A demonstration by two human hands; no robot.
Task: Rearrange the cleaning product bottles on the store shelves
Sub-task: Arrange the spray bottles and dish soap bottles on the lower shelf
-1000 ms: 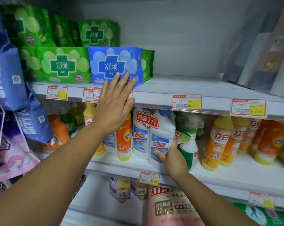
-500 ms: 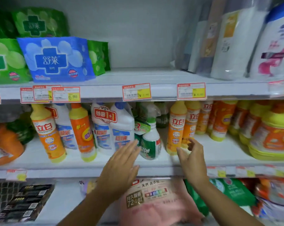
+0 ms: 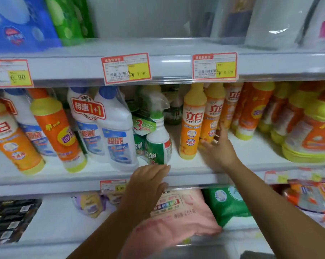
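Note:
The middle shelf (image 3: 186, 166) holds cleaning bottles. My left hand (image 3: 148, 181) hovers open at the shelf's front edge, fingertips just below a green-and-white spray bottle (image 3: 158, 144). My right hand (image 3: 220, 146) reaches onto the shelf with spread fingers and touches the second of the tall orange dish-soap bottles (image 3: 211, 116); the first orange bottle (image 3: 191, 122) stands just left of it. A twin pack of white bleach bottles (image 3: 105, 128) stands left of the spray bottle. Neither hand holds anything.
More orange bottles (image 3: 251, 109) and a large yellow-orange jug (image 3: 314, 135) fill the shelf to the right; tilted orange bottles (image 3: 55, 128) stand left. A pink refill pouch (image 3: 176, 217) and green pack (image 3: 227, 204) lie on the lower shelf. Price tags (image 3: 126, 69) line the upper shelf's edge.
The view has moved closer and to the right. My left hand dropped from the upper shelf to the middle shelf's edge; my right hand moved right from the spray bottle to the orange bottles.

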